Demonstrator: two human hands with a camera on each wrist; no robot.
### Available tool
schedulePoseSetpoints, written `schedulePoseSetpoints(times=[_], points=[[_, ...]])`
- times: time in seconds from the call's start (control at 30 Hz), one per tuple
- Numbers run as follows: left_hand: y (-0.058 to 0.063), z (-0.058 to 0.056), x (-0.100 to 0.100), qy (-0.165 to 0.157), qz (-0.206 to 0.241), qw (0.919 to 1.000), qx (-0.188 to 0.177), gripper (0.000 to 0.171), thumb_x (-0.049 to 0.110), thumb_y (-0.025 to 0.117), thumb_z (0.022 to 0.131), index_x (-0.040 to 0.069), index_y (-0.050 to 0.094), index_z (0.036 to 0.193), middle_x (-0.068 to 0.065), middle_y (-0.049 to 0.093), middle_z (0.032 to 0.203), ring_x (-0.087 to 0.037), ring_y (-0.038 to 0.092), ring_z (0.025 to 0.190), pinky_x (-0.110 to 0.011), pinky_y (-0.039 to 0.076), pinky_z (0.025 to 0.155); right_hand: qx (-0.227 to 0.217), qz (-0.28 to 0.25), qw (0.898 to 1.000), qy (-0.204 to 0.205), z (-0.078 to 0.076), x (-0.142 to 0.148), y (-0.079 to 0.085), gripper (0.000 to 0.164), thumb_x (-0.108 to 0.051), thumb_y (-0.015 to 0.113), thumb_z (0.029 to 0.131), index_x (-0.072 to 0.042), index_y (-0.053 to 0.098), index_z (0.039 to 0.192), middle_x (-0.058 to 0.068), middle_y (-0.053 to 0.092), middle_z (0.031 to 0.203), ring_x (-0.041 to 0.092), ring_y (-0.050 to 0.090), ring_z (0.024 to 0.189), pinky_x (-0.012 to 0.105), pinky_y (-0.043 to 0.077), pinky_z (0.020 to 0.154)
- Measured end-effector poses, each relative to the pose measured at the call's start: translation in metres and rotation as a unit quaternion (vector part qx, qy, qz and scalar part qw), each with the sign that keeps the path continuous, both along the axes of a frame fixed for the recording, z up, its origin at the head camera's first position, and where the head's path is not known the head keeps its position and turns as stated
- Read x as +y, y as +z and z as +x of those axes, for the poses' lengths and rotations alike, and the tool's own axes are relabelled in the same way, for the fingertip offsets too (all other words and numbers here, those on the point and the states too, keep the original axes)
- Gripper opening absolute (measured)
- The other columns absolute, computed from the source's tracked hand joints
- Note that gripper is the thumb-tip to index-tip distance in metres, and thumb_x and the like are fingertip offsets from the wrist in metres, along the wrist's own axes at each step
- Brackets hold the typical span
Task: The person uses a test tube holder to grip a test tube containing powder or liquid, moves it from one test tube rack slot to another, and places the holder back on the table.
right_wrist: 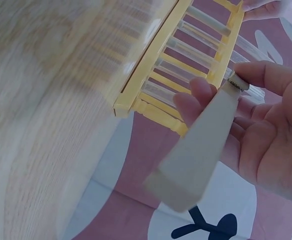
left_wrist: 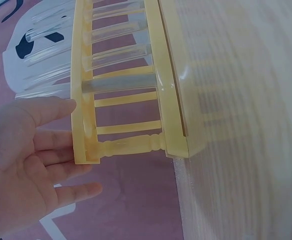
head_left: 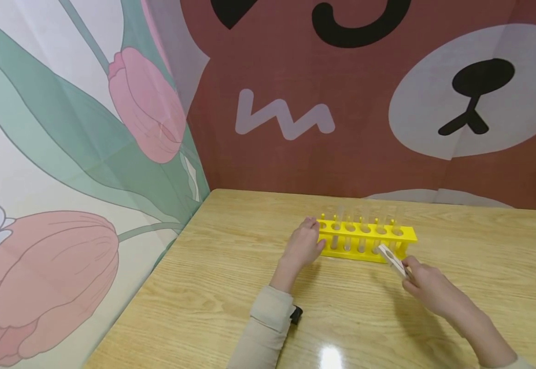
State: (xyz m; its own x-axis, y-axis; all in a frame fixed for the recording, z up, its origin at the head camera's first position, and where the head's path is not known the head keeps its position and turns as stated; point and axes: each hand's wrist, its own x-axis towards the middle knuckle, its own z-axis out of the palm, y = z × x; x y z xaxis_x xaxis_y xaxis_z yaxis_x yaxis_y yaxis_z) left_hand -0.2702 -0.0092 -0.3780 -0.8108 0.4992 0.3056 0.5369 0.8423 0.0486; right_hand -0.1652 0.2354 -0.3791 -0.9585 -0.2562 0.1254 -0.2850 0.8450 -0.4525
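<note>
A yellow test tube rack [head_left: 405, 234] stands upright on the table, with several clear test tubes [left_wrist: 121, 82] in its holes. My left hand [head_left: 302, 245] grips the rack's left end; the left wrist view shows the thumb on one side of the top plate and fingers on the other. In my right hand [head_left: 436, 291] is a pale wooden test tube clamp [right_wrist: 198, 150], pinched between thumb and fingers near its metal spring. The clamp's far end is in front of the rack's right part in the head view; whether it touches a tube I cannot tell.
The wooden table [head_left: 203, 287] reaches back to a wall covering [head_left: 268, 169] with a printed bear face. To the left hangs a tulip-print cloth [head_left: 79, 169]. A small black object [head_left: 296, 315] shows beside the left sleeve [head_left: 268, 318].
</note>
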Motion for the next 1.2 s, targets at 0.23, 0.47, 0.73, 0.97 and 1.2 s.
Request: schedulePoseSetpoints(times=[0.23,0.47,0.73,0.97,1.2], points=[[0.0015,0.0011,0.0000,0.004,-0.003,1.0000,-0.002,0.040,0.026,0.057,0.088,-0.002,0.056,0.116,-0.014,0.050,0.125,-0.025,0.040,0.121,-0.029,0.032,0.097,0.006,-0.014,1.000,-0.003,0.0009,-0.0014,-0.0008,0.027,0.002,0.052,0.083,0.012,0.041,0.105,0.002,0.040,0.065,0.009,0.033,0.047,0.021,0.031,0.037],[0.0004,-0.0003,0.0004,0.001,-0.003,1.0000,0.002,0.040,0.026,0.057,0.088,-0.002,0.056,0.116,-0.014,0.050,0.125,-0.024,0.041,0.120,-0.028,0.032,0.097,-0.002,-0.029,1.000,-0.002,0.0012,-0.0025,0.0004,0.027,0.000,0.047,0.085,0.011,0.038,0.108,0.002,0.038,0.064,0.008,0.032,0.045,0.021,0.031,0.037],[0.0004,-0.0014,0.0010,0.004,-0.003,1.0000,0.007,0.041,0.027,0.058,0.087,-0.002,0.057,0.115,-0.014,0.051,0.124,-0.024,0.042,0.119,-0.028,0.034,0.096,0.026,-0.024,0.999,0.004,0.0023,-0.0027,-0.0012,0.024,0.001,0.048,0.088,0.008,0.038,0.109,0.000,0.037,0.062,0.008,0.030,0.045,0.021,0.030,0.037],[0.0025,-0.0002,0.0013,0.011,-0.011,0.9999,-0.006,0.044,0.028,0.057,0.087,-0.002,0.055,0.118,-0.014,0.049,0.126,-0.024,0.041,0.121,-0.028,0.032,0.097,0.036,-0.021,0.999,0.003,0.0024,-0.0039,-0.0002,0.025,0.001,0.049,0.087,0.006,0.039,0.109,0.000,0.037,0.060,0.007,0.030,0.044,0.021,0.030,0.037],[0.0020,0.0004,0.0010,0.015,-0.012,0.9997,-0.016,0.045,0.029,0.057,0.087,-0.003,0.054,0.120,-0.014,0.048,0.127,-0.024,0.040,0.121,-0.028,0.031,0.098,0.040,-0.015,0.999,-0.005,0.0008,-0.0057,-0.0002,0.025,-0.003,0.049,0.090,0.005,0.041,0.112,-0.001,0.036,0.058,0.007,0.029,0.043,0.021,0.029,0.036]])
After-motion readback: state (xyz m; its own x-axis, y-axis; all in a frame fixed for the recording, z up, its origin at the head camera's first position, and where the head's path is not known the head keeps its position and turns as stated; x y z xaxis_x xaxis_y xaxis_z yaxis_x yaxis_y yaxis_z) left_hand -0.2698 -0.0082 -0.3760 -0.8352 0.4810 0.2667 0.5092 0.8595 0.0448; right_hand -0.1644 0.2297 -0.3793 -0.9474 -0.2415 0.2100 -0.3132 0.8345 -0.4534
